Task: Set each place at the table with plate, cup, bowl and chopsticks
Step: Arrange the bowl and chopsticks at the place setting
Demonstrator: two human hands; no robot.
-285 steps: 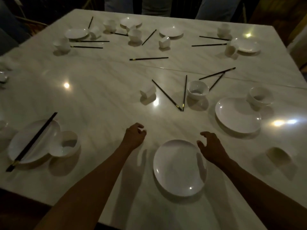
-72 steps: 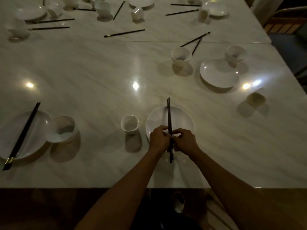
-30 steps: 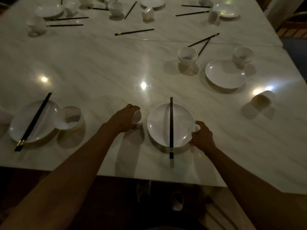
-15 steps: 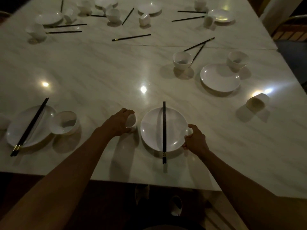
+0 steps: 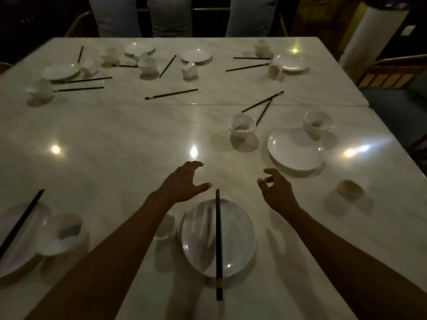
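Chopsticks, 1 black pair (image 5: 218, 241), lie across the round white plate (image 5: 238, 239) beside a small white cup (image 5: 165, 227), both hands empty, left hand (image 5: 184, 184) and right hand (image 5: 276, 190) loosely spread, reaching; next likely the white bowl (image 5: 241, 125).

- My head view is dim all over; the room behind the worktop (image 5: 115, 139) is nearly black.
- Light falls from overhead lamps: I see small hot glare spots on the glossy marble, one left, one at centre, a double one at right.
- The bowl (image 5: 241, 125) and far plate (image 5: 295, 150) throw broad soft shadows toward me.
- The near plate (image 5: 233, 239) is smeared by motion blur, and its chopsticks (image 5: 218, 243) stay fairly crisp.
- Both forearms read as dark shapes; detail on the left hand (image 5: 184, 183) and right hand (image 5: 276, 190) is muddy.
- Wide-angle bending curves the worktop edges, and the far dishes look soft and grainy.
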